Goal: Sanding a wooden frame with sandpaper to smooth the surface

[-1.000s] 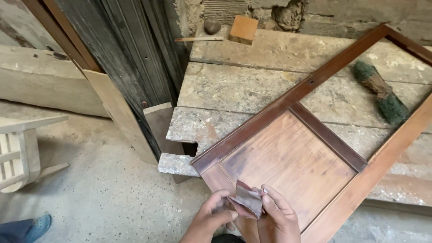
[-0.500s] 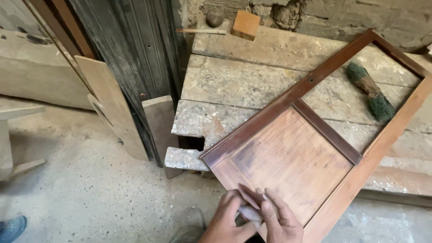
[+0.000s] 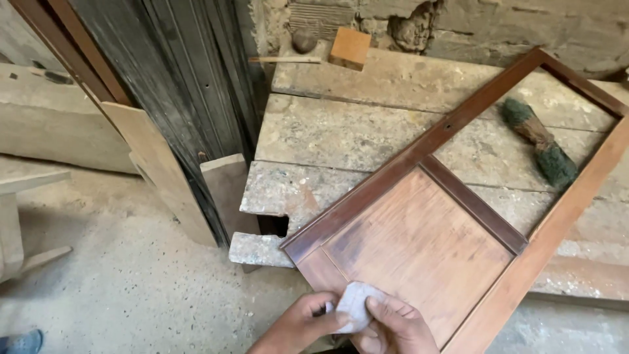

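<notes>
A brown wooden door panel lies tilted across a worn plank workbench; its upper part is an open frame. At the panel's near corner, my left hand and my right hand together pinch a small folded piece of sandpaper, pale side up. Both hands hover at the panel's lower edge, fingers closed around the paper.
A green-ended brush lies inside the open frame. A wood block, a round stone and a thin stick sit at the bench's back. Boards lean against a dark door at left; pale wooden furniture stands on the concrete floor.
The sandpaper was reddish side out and unfolded between my fingers; now it is folded smaller with its pale back showing. My hands stayed at the panel's near corner; the view shifted slightly.
</notes>
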